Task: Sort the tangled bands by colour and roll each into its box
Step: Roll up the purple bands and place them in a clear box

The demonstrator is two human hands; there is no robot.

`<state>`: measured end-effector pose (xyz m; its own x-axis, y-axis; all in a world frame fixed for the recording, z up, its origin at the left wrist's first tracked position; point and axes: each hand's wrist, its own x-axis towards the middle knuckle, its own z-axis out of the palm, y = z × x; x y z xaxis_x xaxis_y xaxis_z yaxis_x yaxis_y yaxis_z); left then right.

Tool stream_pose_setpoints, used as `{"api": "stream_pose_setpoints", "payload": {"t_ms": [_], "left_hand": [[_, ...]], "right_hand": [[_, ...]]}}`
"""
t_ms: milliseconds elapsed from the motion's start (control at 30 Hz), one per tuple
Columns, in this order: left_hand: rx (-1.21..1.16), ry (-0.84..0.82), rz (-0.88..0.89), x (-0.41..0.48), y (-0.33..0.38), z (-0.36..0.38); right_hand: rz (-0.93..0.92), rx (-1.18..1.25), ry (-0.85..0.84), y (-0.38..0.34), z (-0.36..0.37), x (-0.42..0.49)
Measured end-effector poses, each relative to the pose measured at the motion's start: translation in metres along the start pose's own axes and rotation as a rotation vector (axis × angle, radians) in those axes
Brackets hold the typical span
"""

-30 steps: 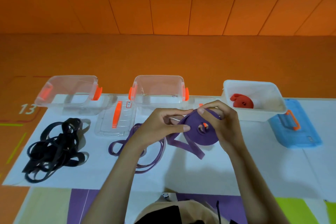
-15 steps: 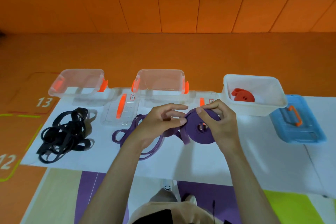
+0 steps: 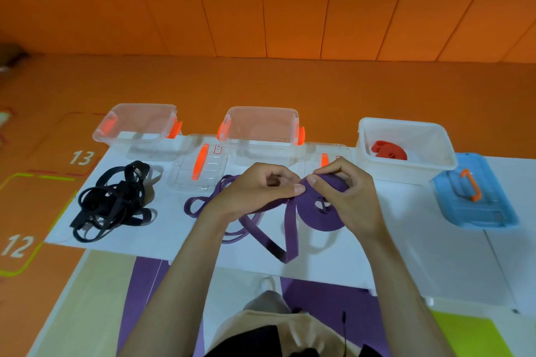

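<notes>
Purple coil half wound in both hands, loose strap trailing

Nearest me, below the hands, a slack loop (image 3: 291, 240) of the purple band hangs down to the worktop (image 3: 406, 255) edge. If I wind fast, I judge it could twist and go onto the coil skewed. Above it, my right hand (image 3: 348, 197) grips the purple coil (image 3: 316, 211) between thumb and curled fingers, while my left hand (image 3: 255, 191) pinches the strap feeding in. A lax pinch could let the springy turns unwind. Left of my left hand, the unwound purple length (image 3: 214, 191) lies looped and could snag. Further left is the black tangle (image 3: 113, 200). Beyond my hands waits the middle clear box (image 3: 261, 127), and beyond my right hand the white box (image 3: 406, 130) holds a red roll (image 3: 388, 151), the wrong home for purple.
</notes>
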<state>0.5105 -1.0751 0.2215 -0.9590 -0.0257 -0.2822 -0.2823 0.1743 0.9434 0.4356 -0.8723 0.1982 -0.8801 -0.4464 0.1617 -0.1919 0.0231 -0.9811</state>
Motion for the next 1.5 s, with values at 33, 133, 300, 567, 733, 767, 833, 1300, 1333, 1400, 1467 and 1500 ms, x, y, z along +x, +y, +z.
{"api": "stream_pose_setpoints", "payload": {"t_ms": [33,133,300,567,733,767,833,1300,1333,1400,1467,1500], "left_hand": [[0.003,0.008,0.030,0.000,0.000,0.002],[0.004,0.040,0.108,0.001,-0.003,0.004],[-0.017,0.020,0.167,0.001,-0.011,-0.006],[0.063,0.123,0.141,0.008,-0.038,-0.025],[0.134,0.202,-0.162,0.012,-0.093,-0.070],[0.062,0.177,-0.227,0.013,-0.106,-0.079],[-0.047,0.136,-0.308,0.016,-0.128,-0.094],[-0.317,-0.045,-0.153,0.055,-0.218,-0.176],[-0.316,0.022,-0.152,0.059,-0.218,-0.179],[-0.280,0.179,-0.152,0.068,-0.217,-0.184],[-0.215,0.340,-0.153,0.076,-0.218,-0.188],[-0.159,0.408,-0.156,0.079,-0.218,-0.190]], "right_hand": [[-0.006,0.006,0.010,-0.001,-0.001,-0.001],[-0.019,0.019,0.010,-0.004,-0.001,-0.003],[0.002,-0.014,-0.165,-0.005,-0.003,0.005],[-0.009,-0.055,-0.193,0.012,0.024,0.026],[0.057,0.007,-0.101,0.020,0.033,0.050],[0.059,0.016,-0.079,0.020,0.035,0.055],[0.056,0.017,-0.027,0.021,0.040,0.066],[0.262,-0.004,0.264,0.053,0.055,0.142],[0.247,-0.052,0.253,0.055,0.057,0.144],[0.212,-0.116,0.224,0.057,0.066,0.147],[0.188,-0.161,0.205,0.058,0.075,0.149],[0.170,-0.206,0.184,0.059,0.079,0.150]]}}
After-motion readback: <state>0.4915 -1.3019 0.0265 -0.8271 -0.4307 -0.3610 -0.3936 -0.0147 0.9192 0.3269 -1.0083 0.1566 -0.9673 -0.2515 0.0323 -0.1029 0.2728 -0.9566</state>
